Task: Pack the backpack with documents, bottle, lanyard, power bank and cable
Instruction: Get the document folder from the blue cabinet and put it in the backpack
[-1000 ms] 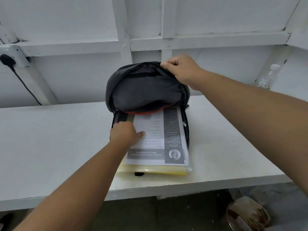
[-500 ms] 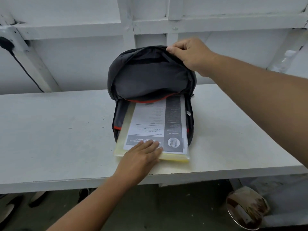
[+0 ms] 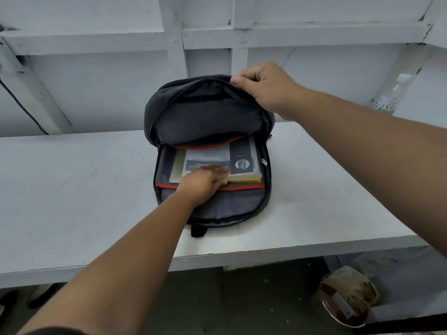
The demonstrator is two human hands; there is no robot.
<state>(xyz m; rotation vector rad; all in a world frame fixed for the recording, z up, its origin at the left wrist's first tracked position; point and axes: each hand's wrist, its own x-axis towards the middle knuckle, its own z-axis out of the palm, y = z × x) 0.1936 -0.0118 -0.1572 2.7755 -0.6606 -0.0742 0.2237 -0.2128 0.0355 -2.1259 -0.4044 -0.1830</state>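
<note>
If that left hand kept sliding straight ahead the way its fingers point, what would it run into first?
The left hand lies flat on the documents, fingers aimed deeper into the open backpack. Going on, it would likely slide under the raised flap held by the right hand; what lies beyond is hidden.

White-painted timber workspace with a plain bench

A white table [image 3: 72, 189] is running across the view, its top scuffed and marked, its front edge overhanging a dark floor [image 3: 242, 305]. Behind it a white wall [image 3: 96, 93] is showing framing of horizontal rails and upright posts, with a diagonal brace at each side. A dark cable [image 3: 21, 107] is hanging down the wall at far left. Under the table at right, a round brownish metal-rimmed container [image 3: 348, 296] is sitting on the floor. Soft, even light is falling over everything.
</note>
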